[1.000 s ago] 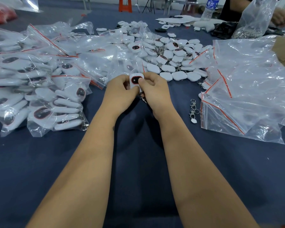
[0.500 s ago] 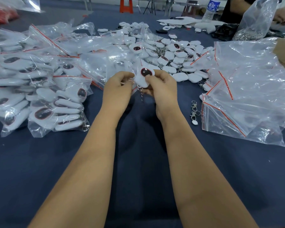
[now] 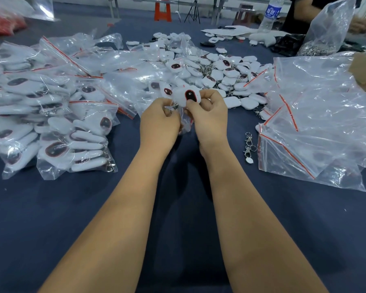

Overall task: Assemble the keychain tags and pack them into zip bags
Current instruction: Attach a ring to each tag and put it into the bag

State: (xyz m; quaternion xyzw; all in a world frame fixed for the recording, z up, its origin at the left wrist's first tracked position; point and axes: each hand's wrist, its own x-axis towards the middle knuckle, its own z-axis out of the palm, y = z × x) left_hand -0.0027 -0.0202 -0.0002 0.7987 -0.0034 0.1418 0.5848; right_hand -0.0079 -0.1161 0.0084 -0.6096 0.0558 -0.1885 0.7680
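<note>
Tag (image 3: 187,96), centre frame, pinched by right hand (image 3: 209,117); left hand (image 3: 159,121) curled beside it, pinching its small ring; filled bags (image 3: 57,132) at left.

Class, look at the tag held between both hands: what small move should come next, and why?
Probably slide the white tag down into the small clear bag between the hands. The right hand pinches the tag just above it, while the left hand grips the bag's edge.

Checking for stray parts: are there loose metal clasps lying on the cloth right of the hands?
Yes, loose metal clasps lie on the blue cloth beside the empty zip bags.
</note>
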